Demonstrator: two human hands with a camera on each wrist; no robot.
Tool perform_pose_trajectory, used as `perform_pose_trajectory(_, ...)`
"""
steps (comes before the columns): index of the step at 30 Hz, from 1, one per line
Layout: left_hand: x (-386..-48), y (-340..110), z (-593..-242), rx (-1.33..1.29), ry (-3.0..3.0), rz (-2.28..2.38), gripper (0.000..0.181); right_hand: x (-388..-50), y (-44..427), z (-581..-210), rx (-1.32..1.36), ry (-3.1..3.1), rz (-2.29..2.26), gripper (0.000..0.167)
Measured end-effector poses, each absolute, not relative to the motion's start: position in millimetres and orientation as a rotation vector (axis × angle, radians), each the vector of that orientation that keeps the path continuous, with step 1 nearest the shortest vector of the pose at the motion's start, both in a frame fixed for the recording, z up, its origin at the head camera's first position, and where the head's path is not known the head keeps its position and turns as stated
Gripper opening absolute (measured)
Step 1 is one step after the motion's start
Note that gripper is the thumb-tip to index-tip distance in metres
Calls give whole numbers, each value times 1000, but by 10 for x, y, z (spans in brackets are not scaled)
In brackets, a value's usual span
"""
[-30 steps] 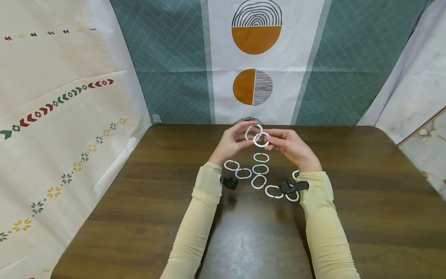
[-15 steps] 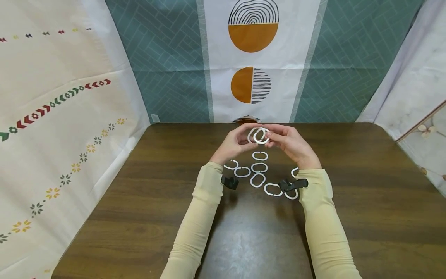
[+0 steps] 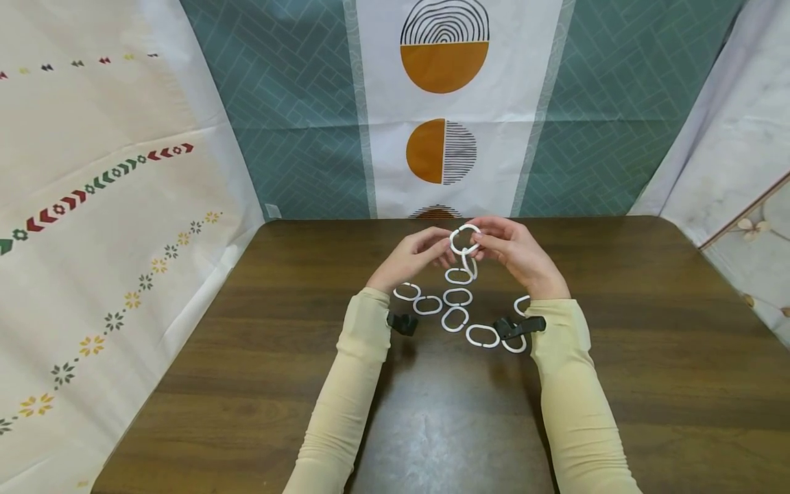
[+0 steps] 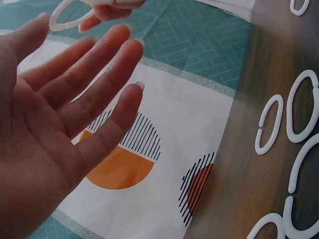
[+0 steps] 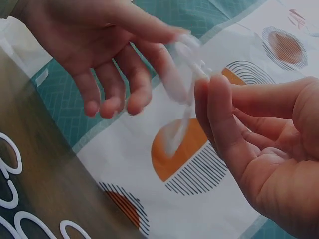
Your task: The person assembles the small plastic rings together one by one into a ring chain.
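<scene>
My right hand (image 3: 517,257) pinches a white oval plastic chain link (image 3: 452,241) between thumb and fingertips above the table's far part. From its lower edge a second white link (image 3: 474,270) hangs, looped through it; it is blurred in the right wrist view. My left hand (image 3: 412,261) is close on the left side of the held link, fingers spread and relaxed, as the left wrist view shows its palm (image 4: 40,134). The thumb is next to the link's edge; whether it touches cannot be told. Below the hands, several loose white links (image 3: 428,315) with small gaps lie on the table.
The brown wooden table (image 3: 247,384) ends at a teal and white patterned cloth (image 3: 302,151) behind the hands. Several more links (image 3: 483,346) lie nearer me, partly hidden by the right wrist's black camera mount (image 3: 518,328). A printed cloth (image 3: 123,274) hangs at left.
The second link, earlier held up at the left hand, now hangs down from the link in my right hand. The left fingers have loosened and moved slightly down and left.
</scene>
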State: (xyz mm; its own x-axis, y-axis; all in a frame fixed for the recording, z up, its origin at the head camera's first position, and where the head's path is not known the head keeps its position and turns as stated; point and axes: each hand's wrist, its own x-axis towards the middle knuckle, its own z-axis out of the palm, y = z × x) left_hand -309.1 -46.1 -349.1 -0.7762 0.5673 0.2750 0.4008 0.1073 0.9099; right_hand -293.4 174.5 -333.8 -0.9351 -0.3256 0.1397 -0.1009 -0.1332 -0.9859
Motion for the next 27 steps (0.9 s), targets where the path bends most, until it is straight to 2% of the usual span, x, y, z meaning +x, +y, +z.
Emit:
perform_pose_trajectory(8,-3095,-488,-3478,920,2327,1765,20,-2944,1718,-3375,-494,2009,-2098,11)
perform_pose_trajectory(16,-3081,-547,-3464,833,2450,1746,19,-2982,1691,-3457,-597,2245,-1755,27)
perform_pose_trajectory(27,-3084,-630,-3454,830,2484,1738,17,-3044,1627,-3731,-751,2662,-819,35)
